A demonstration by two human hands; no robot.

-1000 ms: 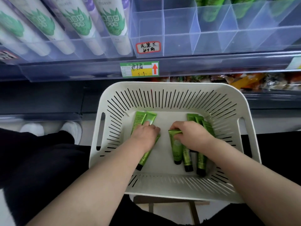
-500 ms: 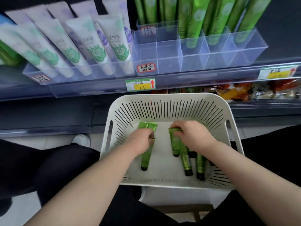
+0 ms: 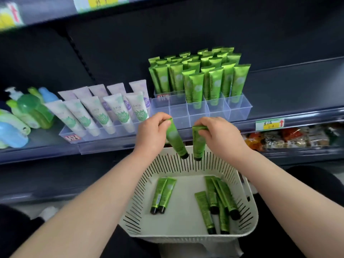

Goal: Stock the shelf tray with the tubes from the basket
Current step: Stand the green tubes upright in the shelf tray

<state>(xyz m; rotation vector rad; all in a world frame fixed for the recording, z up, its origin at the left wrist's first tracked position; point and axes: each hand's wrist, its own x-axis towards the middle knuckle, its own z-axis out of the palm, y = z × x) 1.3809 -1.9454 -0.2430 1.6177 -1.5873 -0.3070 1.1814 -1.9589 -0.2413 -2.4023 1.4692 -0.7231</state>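
Each hand pinches one green tube by its crimped end, cap hanging down: the left hand [image 3: 151, 131] holds the left tube [image 3: 175, 139], and the right hand [image 3: 221, 135] holds the right tube [image 3: 198, 144]. Below them, loose tubes [image 3: 163, 194] lie in the white slotted basket [image 3: 141, 198]. Just beyond the hands, the clear shelf tray [image 3: 197, 110] sits on a dark shelf [image 3: 297, 90], with standing tubes [image 3: 214, 79] in its rear rows. White tubes [image 3: 104, 108] stand left of the left hand.

White and lavender tubes [image 3: 104, 110]: two rows, leaning in a clear tray [image 3: 87, 136]. Green and blue pump bottles [image 3: 28, 112]: far left. Yellow price label [image 3: 270, 124]: bears a red arrow. Packaged snacks [image 3: 290, 136]: lower shelf, right.
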